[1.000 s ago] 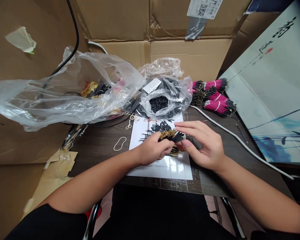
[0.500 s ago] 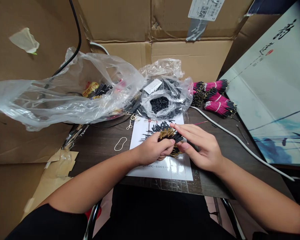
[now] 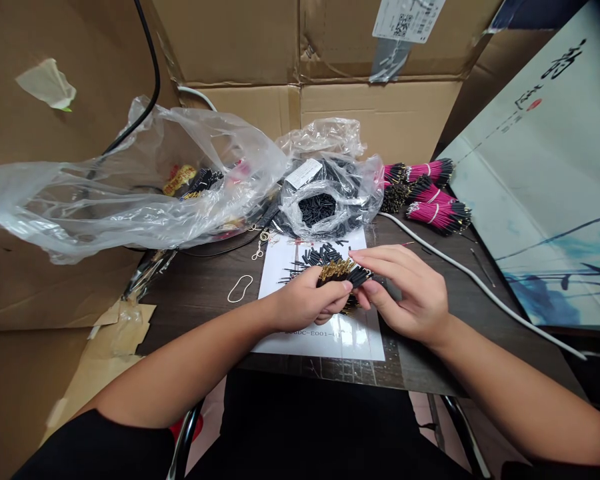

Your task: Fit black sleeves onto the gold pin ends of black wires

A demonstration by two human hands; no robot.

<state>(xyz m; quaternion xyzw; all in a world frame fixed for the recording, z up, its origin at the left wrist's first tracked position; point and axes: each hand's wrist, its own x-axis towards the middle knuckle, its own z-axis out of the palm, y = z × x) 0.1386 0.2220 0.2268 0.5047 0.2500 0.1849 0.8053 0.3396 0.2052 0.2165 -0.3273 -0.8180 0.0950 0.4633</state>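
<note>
My left hand (image 3: 310, 297) is closed around a bundle of thin black pieces with gold tips (image 3: 336, 270), held over a white printed sheet (image 3: 300, 347). At the bundle's right end is my right hand (image 3: 405, 290), its fingers apart and the fingertips at the black ends. Whether it grips any single piece is too small to tell. Short black tubes (image 3: 323, 253) lie loose on the sheet behind the bundle. More gold-tipped pieces show below my left hand, partly hidden by it.
Behind the sheet, an open plastic bag (image 3: 353, 200) holds many black tubes. Pink wire bundles (image 3: 433, 193) lie at the back right, beside a white cable (image 3: 460, 267). A rubber band (image 3: 240, 289) is on the dark table (image 3: 190, 300). Clear plastic (image 3: 180, 220) spreads at left.
My right hand has shifted slightly right, and its fingertips have moved along the bundle's end. The bundle's black ends point a little further right. My left hand keeps its hold.
</note>
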